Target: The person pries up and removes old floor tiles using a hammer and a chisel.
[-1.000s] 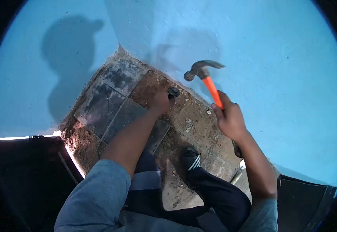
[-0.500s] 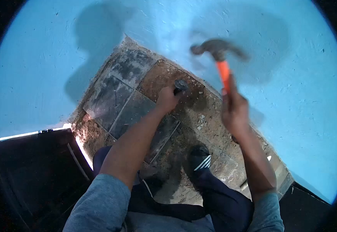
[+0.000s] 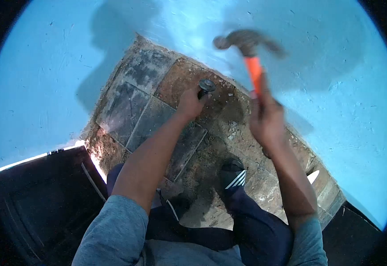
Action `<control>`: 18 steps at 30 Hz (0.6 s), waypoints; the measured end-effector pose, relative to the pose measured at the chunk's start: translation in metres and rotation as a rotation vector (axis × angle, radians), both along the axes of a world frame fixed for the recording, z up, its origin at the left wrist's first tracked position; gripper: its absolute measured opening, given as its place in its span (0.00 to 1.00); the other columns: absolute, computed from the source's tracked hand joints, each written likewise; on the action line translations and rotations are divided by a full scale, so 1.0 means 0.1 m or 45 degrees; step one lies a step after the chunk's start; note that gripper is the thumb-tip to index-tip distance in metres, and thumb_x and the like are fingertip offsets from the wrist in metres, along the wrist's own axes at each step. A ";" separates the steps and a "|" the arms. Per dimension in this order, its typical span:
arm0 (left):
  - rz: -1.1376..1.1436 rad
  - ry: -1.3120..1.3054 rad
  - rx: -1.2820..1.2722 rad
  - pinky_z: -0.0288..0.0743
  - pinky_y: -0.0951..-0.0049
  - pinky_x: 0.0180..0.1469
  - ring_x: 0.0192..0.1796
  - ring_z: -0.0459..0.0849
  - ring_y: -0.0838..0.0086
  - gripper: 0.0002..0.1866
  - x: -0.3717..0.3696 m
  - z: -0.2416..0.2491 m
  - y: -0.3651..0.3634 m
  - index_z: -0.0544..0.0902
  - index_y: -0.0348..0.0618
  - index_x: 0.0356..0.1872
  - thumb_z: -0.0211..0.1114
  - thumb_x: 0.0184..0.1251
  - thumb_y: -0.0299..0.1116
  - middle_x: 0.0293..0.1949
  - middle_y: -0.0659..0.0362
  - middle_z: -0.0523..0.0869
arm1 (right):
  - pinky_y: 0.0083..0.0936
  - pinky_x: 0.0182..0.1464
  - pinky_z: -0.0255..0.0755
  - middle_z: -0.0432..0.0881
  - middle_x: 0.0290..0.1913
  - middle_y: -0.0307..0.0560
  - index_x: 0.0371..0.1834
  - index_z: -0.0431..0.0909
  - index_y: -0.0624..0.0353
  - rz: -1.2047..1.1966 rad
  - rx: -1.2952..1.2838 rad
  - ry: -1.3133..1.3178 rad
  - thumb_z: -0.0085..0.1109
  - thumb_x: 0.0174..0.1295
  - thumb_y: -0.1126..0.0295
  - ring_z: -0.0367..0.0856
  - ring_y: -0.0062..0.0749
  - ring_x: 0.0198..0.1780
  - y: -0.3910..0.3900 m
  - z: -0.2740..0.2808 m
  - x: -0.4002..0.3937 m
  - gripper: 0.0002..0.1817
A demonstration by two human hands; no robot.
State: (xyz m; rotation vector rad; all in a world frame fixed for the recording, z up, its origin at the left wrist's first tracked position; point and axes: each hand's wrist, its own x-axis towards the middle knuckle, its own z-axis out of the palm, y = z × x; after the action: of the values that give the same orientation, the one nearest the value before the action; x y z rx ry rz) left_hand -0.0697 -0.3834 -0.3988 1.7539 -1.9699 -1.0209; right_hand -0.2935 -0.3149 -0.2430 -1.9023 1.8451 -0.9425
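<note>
My left hand [image 3: 190, 104] is wrapped round a dark chisel-like tool [image 3: 207, 85] with a round, flat top, upright over the bare brown patch of floor [image 3: 182, 86]. The tool's lower end is hidden. My right hand [image 3: 268, 122] grips a claw hammer [image 3: 246, 42] by its orange and black handle. The hammer is raised to the right of the tool and apart from it, its head slightly blurred.
Blue walls [image 3: 335, 102] meet at a corner beyond the floor. Grey tiles [image 3: 122, 106] lie left of the broken, dusty patch. A dark door panel [image 3: 42, 199] stands at lower left. My foot in a striped black shoe [image 3: 233, 174] rests on the floor.
The hammer and my right hand appear slightly higher and further left in view. The whole view has shifted a little; my left hand still holds the tool over the brown patch.
</note>
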 end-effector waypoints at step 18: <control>-0.115 -0.052 0.052 0.75 0.44 0.59 0.57 0.82 0.39 0.25 -0.15 -0.24 -0.20 0.72 0.36 0.64 0.61 0.74 0.41 0.53 0.36 0.83 | 0.49 0.36 0.74 0.82 0.30 0.65 0.79 0.63 0.45 0.115 0.135 -0.009 0.58 0.71 0.72 0.83 0.65 0.32 -0.18 0.25 -0.13 0.33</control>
State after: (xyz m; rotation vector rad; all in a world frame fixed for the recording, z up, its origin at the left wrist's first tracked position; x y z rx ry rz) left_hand -0.0843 -0.4032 -0.4232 1.7342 -2.0843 -1.0699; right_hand -0.3061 -0.3327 -0.2181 -1.8984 1.7533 -0.8053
